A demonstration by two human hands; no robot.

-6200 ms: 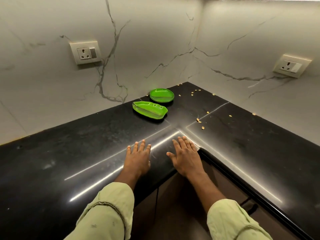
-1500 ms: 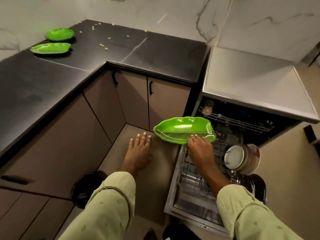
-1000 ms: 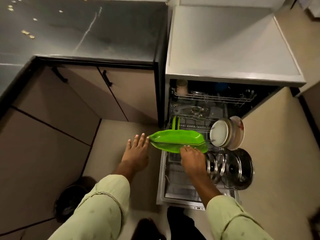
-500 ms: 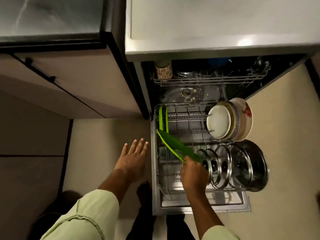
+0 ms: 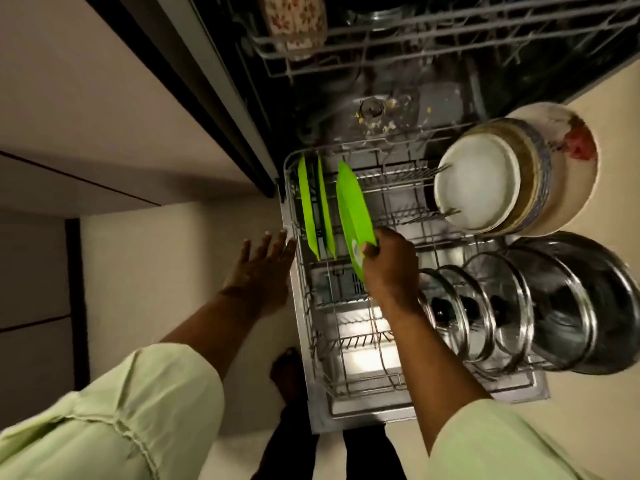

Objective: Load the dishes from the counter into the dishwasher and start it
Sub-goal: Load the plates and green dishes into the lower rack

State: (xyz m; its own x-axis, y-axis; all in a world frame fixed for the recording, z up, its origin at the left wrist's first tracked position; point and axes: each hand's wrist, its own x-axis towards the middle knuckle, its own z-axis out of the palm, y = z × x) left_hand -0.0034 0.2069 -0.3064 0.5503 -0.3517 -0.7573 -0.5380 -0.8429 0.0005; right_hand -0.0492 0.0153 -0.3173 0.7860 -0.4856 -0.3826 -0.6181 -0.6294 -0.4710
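Observation:
I look straight down into the open dishwasher. Its lower rack [image 5: 363, 382] is pulled out over the floor. My right hand [image 5: 389, 263] grips the near end of a green leaf-shaped plate [image 5: 353, 209], held on edge over the rack's left side. Just left of it, two more green plates [image 5: 313, 206] stand upright in the rack. My left hand [image 5: 259, 266] is open, fingers spread, with its fingertips at the rack's left rim.
White and patterned plates [image 5: 485, 181] stand at the rack's right. Several steel-rimmed lids [image 5: 519, 303] fill the right front. The upper rack [image 5: 381, 36] holds a floral cup [image 5: 294, 19]. Cabinet fronts [image 5: 69, 116] rise at left. My foot [image 5: 287, 372] stands beside the rack.
I have leaned much closer to the rack. My right hand has turned the green plate more upright and brought it next to the two standing ones. My left hand reached the rack's rim.

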